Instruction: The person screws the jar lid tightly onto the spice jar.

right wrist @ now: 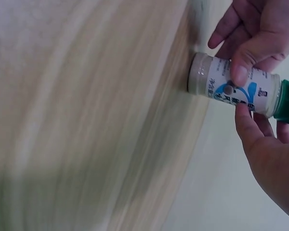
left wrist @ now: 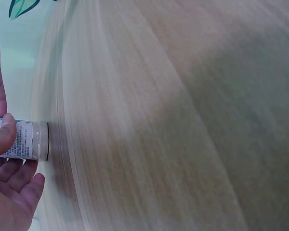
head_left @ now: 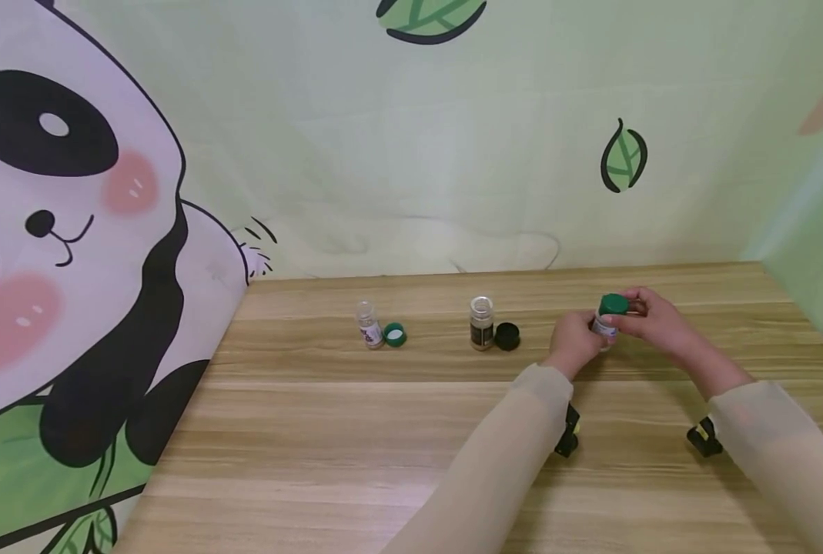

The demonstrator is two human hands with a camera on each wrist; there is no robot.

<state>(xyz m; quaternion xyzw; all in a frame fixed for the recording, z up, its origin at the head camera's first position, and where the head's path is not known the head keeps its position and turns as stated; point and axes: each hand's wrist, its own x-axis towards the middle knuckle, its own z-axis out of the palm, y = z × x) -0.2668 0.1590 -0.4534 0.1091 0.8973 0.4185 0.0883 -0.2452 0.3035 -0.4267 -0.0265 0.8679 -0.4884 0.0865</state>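
Note:
A small spice jar with a white and blue label and a green cap is between both hands at the right of the table. My left hand grips the jar's body, thumb on the label, as the right wrist view shows. At the top, my right hand pinches the green cap between thumb and fingers. In the left wrist view the jar's base points toward the wooden surface, with the cap outside that frame.
An uncapped clear jar stands left of centre beside a green cap. Nearer the middle is another uncapped jar with a dark label, and a black cap next to it. A panda-print backdrop rises behind the wooden table.

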